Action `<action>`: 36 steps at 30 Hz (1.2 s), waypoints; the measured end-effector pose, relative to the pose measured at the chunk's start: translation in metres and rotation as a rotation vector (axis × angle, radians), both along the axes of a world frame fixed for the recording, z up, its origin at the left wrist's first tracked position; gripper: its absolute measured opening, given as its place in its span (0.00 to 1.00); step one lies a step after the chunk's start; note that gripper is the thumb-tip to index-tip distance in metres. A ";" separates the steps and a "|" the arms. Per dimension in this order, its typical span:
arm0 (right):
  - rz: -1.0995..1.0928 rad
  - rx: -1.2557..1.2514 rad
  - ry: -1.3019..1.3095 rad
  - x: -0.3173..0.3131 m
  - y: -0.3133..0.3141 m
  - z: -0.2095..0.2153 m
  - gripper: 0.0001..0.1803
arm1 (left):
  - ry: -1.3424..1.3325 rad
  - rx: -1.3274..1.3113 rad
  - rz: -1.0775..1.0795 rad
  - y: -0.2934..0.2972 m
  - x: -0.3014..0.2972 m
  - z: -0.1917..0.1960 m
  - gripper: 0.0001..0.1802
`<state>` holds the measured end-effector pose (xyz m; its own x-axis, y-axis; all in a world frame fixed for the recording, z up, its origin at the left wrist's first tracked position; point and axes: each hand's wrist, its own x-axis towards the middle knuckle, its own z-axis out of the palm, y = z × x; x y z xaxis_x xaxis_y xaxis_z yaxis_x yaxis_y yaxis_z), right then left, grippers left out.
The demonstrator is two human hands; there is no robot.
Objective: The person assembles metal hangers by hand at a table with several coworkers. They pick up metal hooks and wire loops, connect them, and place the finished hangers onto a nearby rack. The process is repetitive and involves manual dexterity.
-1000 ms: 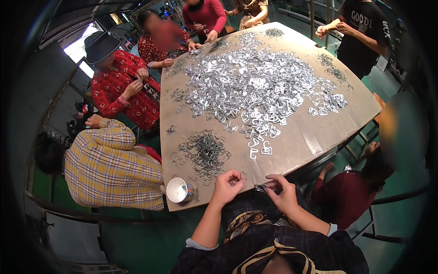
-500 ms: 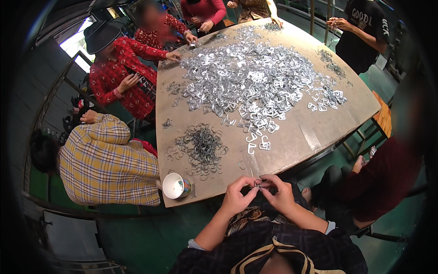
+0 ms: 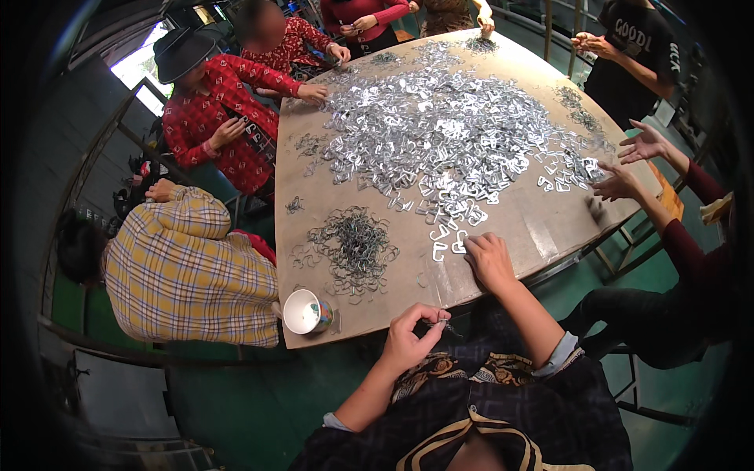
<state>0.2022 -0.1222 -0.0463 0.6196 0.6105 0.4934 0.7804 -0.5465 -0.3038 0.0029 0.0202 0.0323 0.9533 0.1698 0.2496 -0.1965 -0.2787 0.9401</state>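
Workshop table point(image 3: 550, 235) | right hand point(image 3: 488, 261) has left the left hand, fingers flat on a far silver clip point(image 3: 459, 242) | left hand point(image 3: 412, 336) pinches wire piece point(image 3: 441, 323) near

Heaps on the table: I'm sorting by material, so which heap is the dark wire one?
The small dark wire heap near the white cup, left of the right hand. The big heap is shiny flat silver pieces.
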 end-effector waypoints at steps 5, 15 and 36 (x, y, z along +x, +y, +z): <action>-0.017 -0.050 -0.017 0.011 0.003 -0.007 0.13 | 0.000 -0.005 0.009 0.000 -0.002 0.000 0.07; 0.121 0.664 0.932 -0.043 -0.005 0.040 0.05 | 0.002 0.025 0.004 -0.004 0.002 -0.005 0.05; 0.205 0.587 0.507 -0.119 -0.019 0.090 0.13 | 0.061 0.215 0.087 -0.018 0.004 -0.003 0.07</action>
